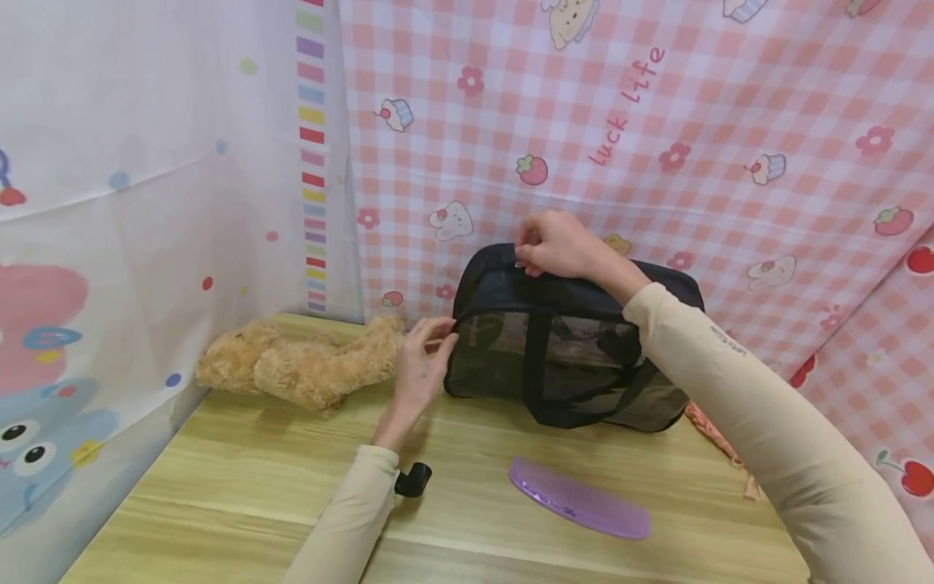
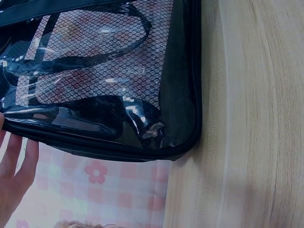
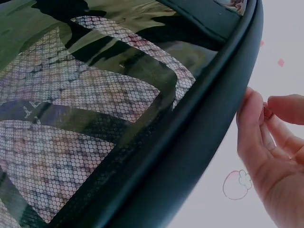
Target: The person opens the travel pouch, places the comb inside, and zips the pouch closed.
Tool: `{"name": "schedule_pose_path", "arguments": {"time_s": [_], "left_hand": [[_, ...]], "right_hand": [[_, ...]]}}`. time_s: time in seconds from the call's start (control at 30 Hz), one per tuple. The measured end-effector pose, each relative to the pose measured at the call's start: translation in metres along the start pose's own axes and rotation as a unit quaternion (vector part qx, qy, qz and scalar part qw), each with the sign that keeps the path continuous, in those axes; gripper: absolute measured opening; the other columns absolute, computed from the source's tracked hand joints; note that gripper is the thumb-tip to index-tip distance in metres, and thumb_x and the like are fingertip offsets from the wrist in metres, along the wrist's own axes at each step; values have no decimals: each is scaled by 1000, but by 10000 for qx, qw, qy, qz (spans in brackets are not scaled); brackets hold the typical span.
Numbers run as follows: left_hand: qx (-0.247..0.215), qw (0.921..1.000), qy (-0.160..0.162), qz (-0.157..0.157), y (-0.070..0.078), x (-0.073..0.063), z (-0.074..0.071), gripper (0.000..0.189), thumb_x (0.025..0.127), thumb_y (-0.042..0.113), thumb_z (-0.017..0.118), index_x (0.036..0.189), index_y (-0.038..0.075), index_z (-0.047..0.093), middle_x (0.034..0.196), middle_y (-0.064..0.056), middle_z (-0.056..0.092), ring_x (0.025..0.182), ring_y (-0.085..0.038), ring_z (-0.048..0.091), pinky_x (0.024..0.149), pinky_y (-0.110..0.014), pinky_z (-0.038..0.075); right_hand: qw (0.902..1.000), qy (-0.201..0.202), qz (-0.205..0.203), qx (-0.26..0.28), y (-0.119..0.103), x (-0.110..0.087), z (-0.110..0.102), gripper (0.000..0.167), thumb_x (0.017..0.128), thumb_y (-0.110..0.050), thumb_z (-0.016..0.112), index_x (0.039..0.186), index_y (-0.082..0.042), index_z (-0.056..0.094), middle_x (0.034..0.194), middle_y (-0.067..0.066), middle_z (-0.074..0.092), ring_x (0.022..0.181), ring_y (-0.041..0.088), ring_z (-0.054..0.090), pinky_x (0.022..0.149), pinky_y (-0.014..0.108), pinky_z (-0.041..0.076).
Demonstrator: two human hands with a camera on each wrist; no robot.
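Note:
A black bag [image 1: 489, 369] with clear and mesh panels and dark handles stands upright at the back of the wooden table. My left hand [image 1: 419, 369] pinches its left edge between thumb and fingers. In the left wrist view, fingertips [image 2: 31, 154] show against the bag's dark rim. Over the bag's top left, my right hand [image 1: 558, 243] has curled fingers, pinching a small zipper pull [image 1: 520, 264] at the top seam. From the right wrist view, the fingers [image 3: 249, 116] lie against the dark piping; the pull is mostly hidden there.
A tan plush toy [image 1: 314, 369] lies left of the bag, beside the left hand. In front lies a purple comb [image 1: 584, 499]. A pink braided cord [image 1: 711, 434] shows by the bag's right side, partly behind the right sleeve. Checked cloth [image 1: 474, 122] hangs close behind.

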State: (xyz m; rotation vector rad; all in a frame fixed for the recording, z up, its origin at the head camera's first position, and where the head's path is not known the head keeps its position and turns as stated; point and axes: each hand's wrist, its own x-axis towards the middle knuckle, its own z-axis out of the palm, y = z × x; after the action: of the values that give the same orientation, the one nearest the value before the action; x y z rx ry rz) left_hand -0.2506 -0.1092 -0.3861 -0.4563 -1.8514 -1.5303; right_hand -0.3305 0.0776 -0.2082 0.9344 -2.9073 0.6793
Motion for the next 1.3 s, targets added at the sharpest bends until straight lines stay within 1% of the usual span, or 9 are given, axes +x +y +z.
{"name": "schedule_pose_path", "arguments": {"time_s": [0.2, 0.37, 0.67, 0.8, 0.87, 1.07, 1.17, 1.27, 1.3], "left_hand": [[5, 10000, -48, 79, -2, 0, 1, 16, 86, -8, 64, 102, -8, 66, 92, -22, 62, 87, -34, 63, 73, -44, 56], [-3, 9999, -29, 149, -3, 1, 0, 15, 86, -9, 64, 101, -9, 66, 91, -23, 62, 86, -35, 63, 73, -43, 56], [-10, 9999, -49, 100, -4, 0, 1, 15, 86, -8, 64, 101, -9, 66, 92, -23, 62, 87, -35, 63, 73, -44, 56], [0, 9999, 4, 168, -4, 1, 2, 15, 86, -8, 64, 101, -9, 66, 91, -23, 63, 86, -35, 64, 72, -44, 56], [0, 9998, 22, 179, -4, 0, 3, 15, 85, -9, 65, 100, -9, 66, 91, -23, 63, 86, -35, 64, 72, -44, 56], [-53, 9998, -26, 210, -6, 0, 7, 15, 86, -8, 64, 101, -9, 65, 91, -23, 62, 87, -35, 63, 73, -45, 56], [-52, 9997, 37, 218, -6, 1, 6, 15, 86, -9, 64, 101, -9, 65, 91, -22, 62, 86, -35, 63, 72, -45, 56], [-44, 9997, 84, 233, -8, 1, 5, 14, 85, -9, 64, 100, -9, 65, 91, -22, 62, 86, -35, 63, 72, -45, 56], [-51, 9997, 88, 208, -13, 0, 6, 14, 85, -9, 64, 100, -9, 66, 91, -22, 62, 86, -35, 63, 72, -45, 56]], "right_hand": [[9998, 143, -63, -106, 7, -15, -3, 19, 95, -13, 55, 102, 0, 65, 78, 9, 67, 66, 19, 63, 60, 34, 53], [9995, 327, -43, -27, 12, -32, -5, 17, 96, -15, 56, 100, -2, 65, 77, 8, 64, 66, 19, 62, 60, 34, 52], [9985, 499, -216, -76, 32, -77, -4, 17, 96, -19, 57, 102, -6, 66, 75, 2, 64, 66, 15, 59, 60, 35, 49], [9980, 582, -250, -55, 39, -97, -1, 17, 97, -21, 57, 104, -9, 67, 81, 0, 65, 67, 14, 58, 60, 34, 49], [9972, 643, -350, -123, 42, -107, 2, 17, 97, -21, 57, 104, -10, 67, 83, -1, 65, 66, 13, 57, 60, 34, 48], [9934, 887, -623, -383, 47, -141, 22, 12, 95, -19, 60, 100, -12, 68, 84, -4, 64, 65, 7, 54, 58, 29, 47], [9928, 956, -634, -335, 52, -155, 41, 9, 94, -16, 62, 98, -11, 68, 82, -7, 62, 66, 4, 54, 57, 26, 48], [9939, 963, -507, -173, 59, -168, 66, 9, 92, -15, 64, 98, -9, 68, 82, -9, 60, 67, 3, 54, 57, 25, 48], [9947, 931, -419, -96, 61, -172, 74, 10, 91, -14, 65, 99, -9, 68, 82, -9, 60, 67, 3, 54, 57, 24, 48]]}}
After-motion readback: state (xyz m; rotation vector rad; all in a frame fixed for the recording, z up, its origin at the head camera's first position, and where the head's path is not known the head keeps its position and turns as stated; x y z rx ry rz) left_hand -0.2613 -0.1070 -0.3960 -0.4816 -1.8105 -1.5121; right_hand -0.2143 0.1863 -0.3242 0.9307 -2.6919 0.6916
